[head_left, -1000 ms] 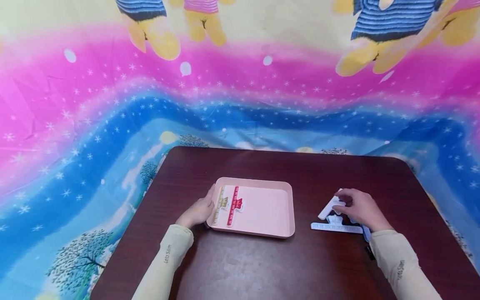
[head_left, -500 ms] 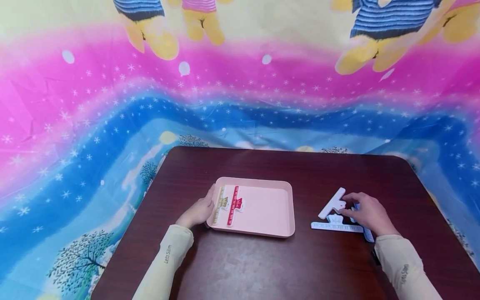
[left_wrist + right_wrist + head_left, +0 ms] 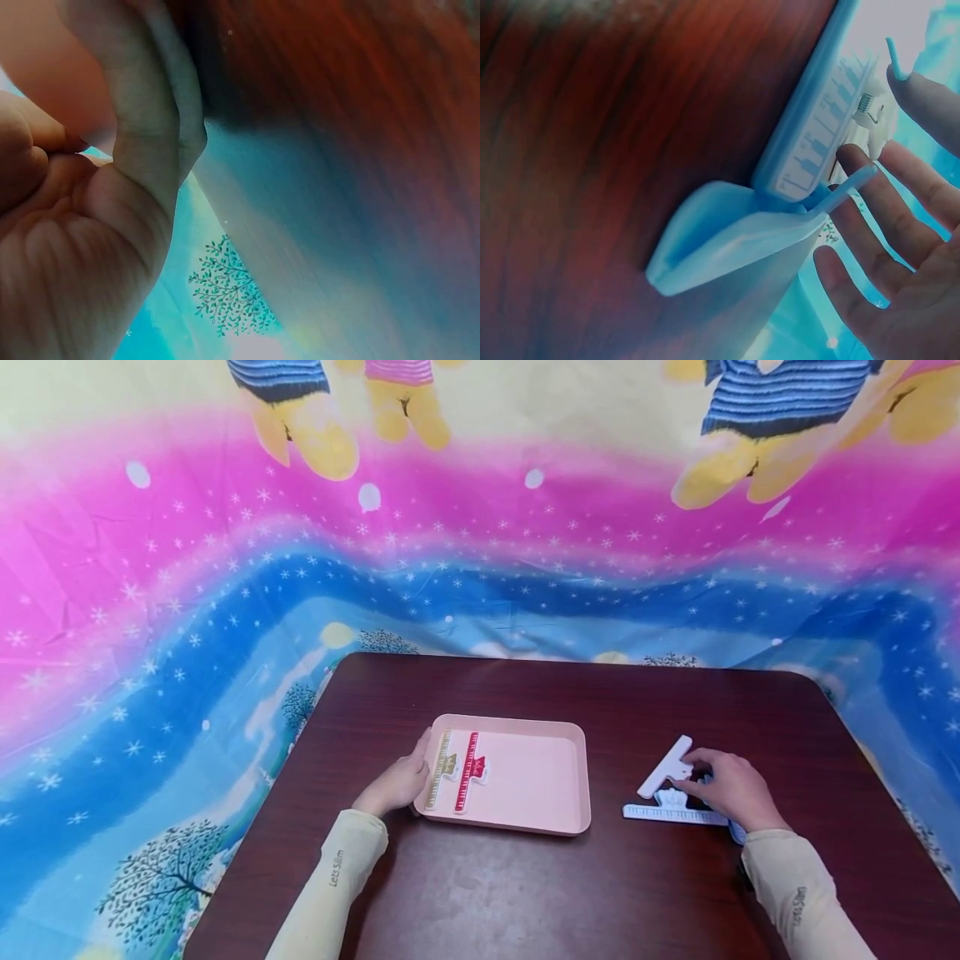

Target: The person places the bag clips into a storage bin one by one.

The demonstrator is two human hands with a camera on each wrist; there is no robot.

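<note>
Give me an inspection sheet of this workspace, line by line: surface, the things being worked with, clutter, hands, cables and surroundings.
Surface: dark brown wooden table, some dull smudges near the front.
Things in hand: pink tray holding a gold ruler clip and a red ruler clip side by side at its left end; white clip and pale blue ruler clip on the table to the tray's right.
Clutter: another blue clip lies under the right hand.
Hands: left hand rests on the tray's left rim; right hand touches the white clip, fingers spread in the wrist view, grip unclear.
Cables: nothing seen.
Surroundings: bright printed cloth draped behind and around the table.
</note>
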